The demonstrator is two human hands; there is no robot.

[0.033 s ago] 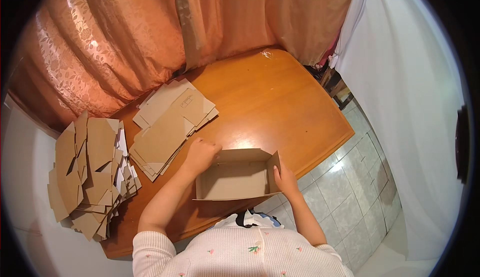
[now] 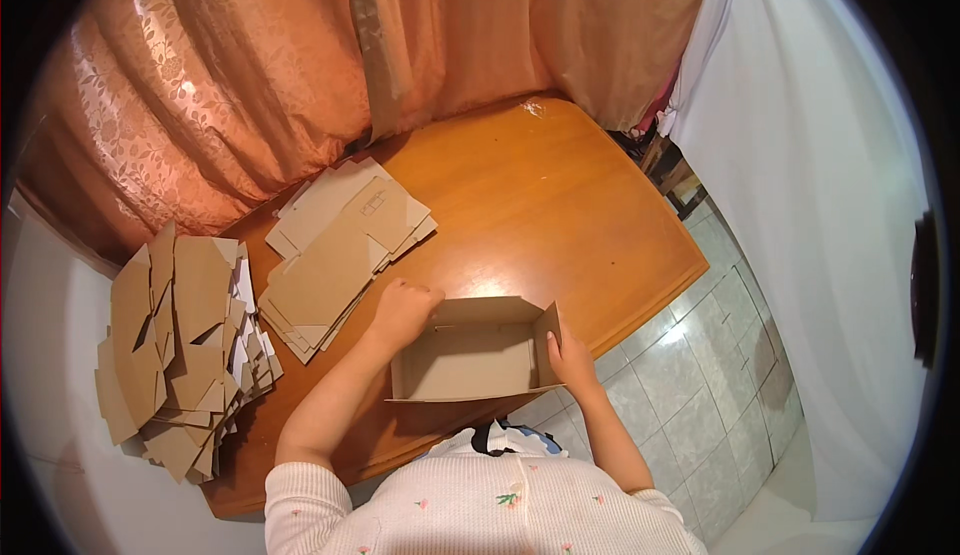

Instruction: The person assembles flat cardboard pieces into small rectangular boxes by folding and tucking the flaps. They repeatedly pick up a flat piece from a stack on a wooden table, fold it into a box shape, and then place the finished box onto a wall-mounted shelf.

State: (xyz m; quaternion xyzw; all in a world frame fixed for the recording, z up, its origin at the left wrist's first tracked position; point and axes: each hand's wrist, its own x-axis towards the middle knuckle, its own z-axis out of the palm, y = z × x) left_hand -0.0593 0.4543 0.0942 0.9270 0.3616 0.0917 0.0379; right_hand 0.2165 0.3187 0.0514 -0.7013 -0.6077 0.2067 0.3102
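An open-topped cardboard box (image 2: 480, 360) sits at the near edge of the wooden table, its inside facing up. At its far left corner is my left hand (image 2: 408, 313), with the fingers curled closed on the rim. My right hand (image 2: 568, 358) grips the right wall, the thumb inside and the other fingers on the outer face, mostly hidden. The walls stand up around the bottom panel, and the near wall's edge runs close to my body.
Flat cardboard blanks (image 2: 335, 255) lie stacked on the table (image 2: 520, 205) beyond my left hand. A taller, untidy pile of folded cardboard (image 2: 190, 345) stands at the left. Orange curtains (image 2: 250, 85) hang behind the table, a white cloth (image 2: 780, 205) hangs at the right, and floor tiles (image 2: 690, 365) show below.
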